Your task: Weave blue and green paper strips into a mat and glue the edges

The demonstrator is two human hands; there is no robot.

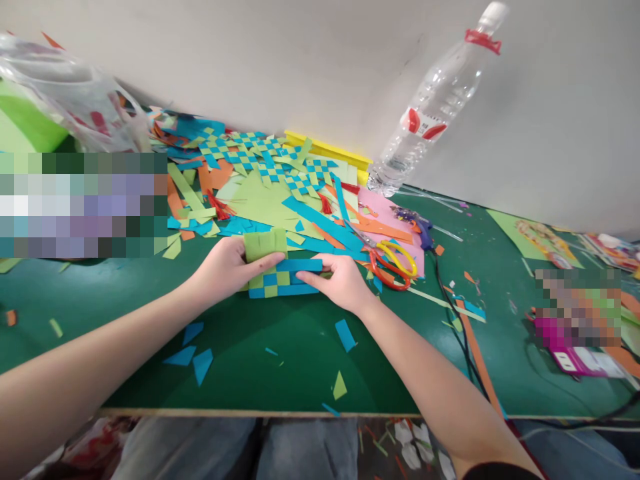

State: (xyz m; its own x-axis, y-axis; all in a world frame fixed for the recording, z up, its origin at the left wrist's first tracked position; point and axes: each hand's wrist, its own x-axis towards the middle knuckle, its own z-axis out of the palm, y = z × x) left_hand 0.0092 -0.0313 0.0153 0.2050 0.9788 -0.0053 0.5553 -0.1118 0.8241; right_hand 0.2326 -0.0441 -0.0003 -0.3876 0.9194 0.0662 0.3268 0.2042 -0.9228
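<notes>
Between my two hands is a small paper weaving [271, 284] of blue and light green strips, checkered in its middle. My left hand [231, 265] grips its left side, the thumb lying across the green strips that stick up at the top. My right hand [345, 280] pinches the loose blue strip ends on the right, thumb in front and fingers behind. Both hands are just above the green tabletop [280, 373]. Orange and yellow-handled scissors [393, 263] lie to the right of my right hand.
Behind my hands are finished checkered weavings [260, 157], loose strips and red tassels [219, 205]. A clear bottle [430, 110] leans against the wall. A glue gun [420, 230] trails a black cord at the right. A plastic bag [85, 100] stands at the left. Paper scraps [203, 365] lie near the front edge.
</notes>
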